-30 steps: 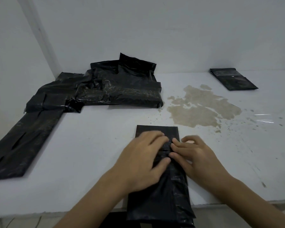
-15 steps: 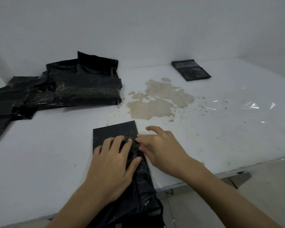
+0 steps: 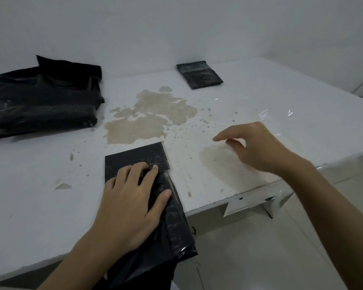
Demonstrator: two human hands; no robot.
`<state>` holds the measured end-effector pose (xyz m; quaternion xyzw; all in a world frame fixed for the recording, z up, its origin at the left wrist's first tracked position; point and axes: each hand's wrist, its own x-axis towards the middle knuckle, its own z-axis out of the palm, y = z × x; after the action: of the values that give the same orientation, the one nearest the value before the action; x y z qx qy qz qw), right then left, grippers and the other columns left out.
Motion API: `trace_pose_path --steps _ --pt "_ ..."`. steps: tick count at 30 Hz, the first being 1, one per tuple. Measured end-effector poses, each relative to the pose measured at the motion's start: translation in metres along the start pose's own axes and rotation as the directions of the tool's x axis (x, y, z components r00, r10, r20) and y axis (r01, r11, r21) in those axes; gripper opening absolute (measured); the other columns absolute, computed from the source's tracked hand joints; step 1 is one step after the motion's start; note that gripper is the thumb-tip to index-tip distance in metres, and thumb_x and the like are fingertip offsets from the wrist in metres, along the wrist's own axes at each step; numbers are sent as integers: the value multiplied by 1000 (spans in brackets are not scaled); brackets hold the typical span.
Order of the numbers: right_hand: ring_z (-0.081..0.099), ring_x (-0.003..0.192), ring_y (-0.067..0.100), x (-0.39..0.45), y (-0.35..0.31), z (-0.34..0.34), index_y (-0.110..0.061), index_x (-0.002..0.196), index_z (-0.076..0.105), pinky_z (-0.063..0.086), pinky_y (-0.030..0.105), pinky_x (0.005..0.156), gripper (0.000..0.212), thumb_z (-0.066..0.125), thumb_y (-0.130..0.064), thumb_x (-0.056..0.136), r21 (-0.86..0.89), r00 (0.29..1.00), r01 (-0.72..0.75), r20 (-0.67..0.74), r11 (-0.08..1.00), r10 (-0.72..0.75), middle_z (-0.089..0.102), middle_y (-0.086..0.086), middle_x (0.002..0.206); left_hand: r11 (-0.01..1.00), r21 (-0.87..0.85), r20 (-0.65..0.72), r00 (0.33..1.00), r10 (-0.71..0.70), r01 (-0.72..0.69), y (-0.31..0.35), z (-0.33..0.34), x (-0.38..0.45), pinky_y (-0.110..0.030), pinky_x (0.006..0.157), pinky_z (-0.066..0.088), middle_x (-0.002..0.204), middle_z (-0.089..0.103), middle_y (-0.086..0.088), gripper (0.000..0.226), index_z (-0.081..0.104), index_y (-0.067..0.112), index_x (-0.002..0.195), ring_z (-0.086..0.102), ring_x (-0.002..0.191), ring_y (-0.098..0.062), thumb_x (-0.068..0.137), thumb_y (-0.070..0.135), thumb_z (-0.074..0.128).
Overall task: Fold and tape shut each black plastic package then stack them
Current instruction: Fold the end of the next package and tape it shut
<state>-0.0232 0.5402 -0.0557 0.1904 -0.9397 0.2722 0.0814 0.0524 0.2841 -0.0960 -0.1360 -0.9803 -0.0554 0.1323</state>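
Observation:
A black plastic package [image 3: 143, 158] lies at the table's near edge, its lower part hanging over the front. My left hand [image 3: 132, 197] presses flat on its middle, fingers spread over the fold. My right hand [image 3: 254, 145] hovers above the table to the right of the package, fingers loosely curled and apart, holding nothing. A folded, taped black package [image 3: 199, 75] lies at the far back of the table. A heap of unfolded black packages [image 3: 42, 97] sits at the back left.
The white table [image 3: 40, 185] has a large brown stain [image 3: 149, 118] in the middle and a smaller one under my right hand. Strips of clear tape [image 3: 264, 114] stick to the table at the right. The table's corner and floor show at right.
My right hand has lifted off the package and moved right, over the table. My left hand stays pressed on the package. The view has swung to the right.

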Motion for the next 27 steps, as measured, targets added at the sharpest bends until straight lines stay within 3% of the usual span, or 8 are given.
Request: trace_pose_path --steps 2,5,8,11,14,16,21,27 --pt "64 98 12 -3 18 -13 -14 105 72 38 6 85 28 57 3 89 -16 999 -22 -31 1000 22 70 0 108 1000 -20 -13 1000 10 -10 12 3 4 -42 80 48 116 59 -3 61 60 11 122 50 107 -24 89 53 31" --pt "56 81 -5 -13 28 -21 -18 103 72 35 -1 76 24 61 -4 88 -41 1000 -14 27 999 15 69 -4 104 999 -37 -30 999 12 -13 25 7 9 -43 82 47 117 59 -4 61 60 10 123 47 108 -24 89 52 31" --pt "60 81 2 -35 27 -17 -16 96 74 50 22 80 15 71 -22 82 -35 987 160 26 986 -159 71 -4 96 999 -54 -42 999 3 -6 31 10 10 -45 83 45 118 58 -5 62 59 9 123 47 109 -25 88 52 32" --pt "61 91 12 -66 28 -4 -15 97 71 50 34 80 44 71 -52 73 -119 930 367 51 923 -364 68 -1 98 998 -63 -45 999 -6 3 33 11 10 -47 84 44 119 57 -6 62 59 9 124 48 110 -28 88 52 32" --pt "57 99 21 -85 33 10 -16 106 61 45 36 85 63 74 -62 65 -286 880 469 75 836 -468 63 6 110 998 -63 -42 999 -7 4 34 11 10 -46 85 44 119 57 -6 62 59 9 124 49 110 -29 88 52 32" --pt "57 96 22 -89 36 18 -17 107 56 45 36 83 59 79 -51 65 -354 864 487 62 799 -499 62 7 107 998 -62 -39 999 -5 3 34 11 10 -46 85 44 119 57 -6 62 58 9 124 50 110 -29 88 52 32" --pt "61 73 23 -85 34 6 -12 74 67 49 32 67 7 72 -9 73 -357 829 524 8 773 -559 63 2 75 998 -55 -59 998 8 -12 34 11 10 -45 84 44 118 58 -6 61 59 9 123 51 108 -28 88 52 32" --pt "56 52 20 -66 24 -15 -12 65 68 41 19 61 23 56 -18 83 -315 822 531 -34 786 -569 63 0 67 998 -52 -83 996 19 -23 31 15 10 -44 83 46 116 58 -5 60 60 10 122 44 107 -22 88 51 32"
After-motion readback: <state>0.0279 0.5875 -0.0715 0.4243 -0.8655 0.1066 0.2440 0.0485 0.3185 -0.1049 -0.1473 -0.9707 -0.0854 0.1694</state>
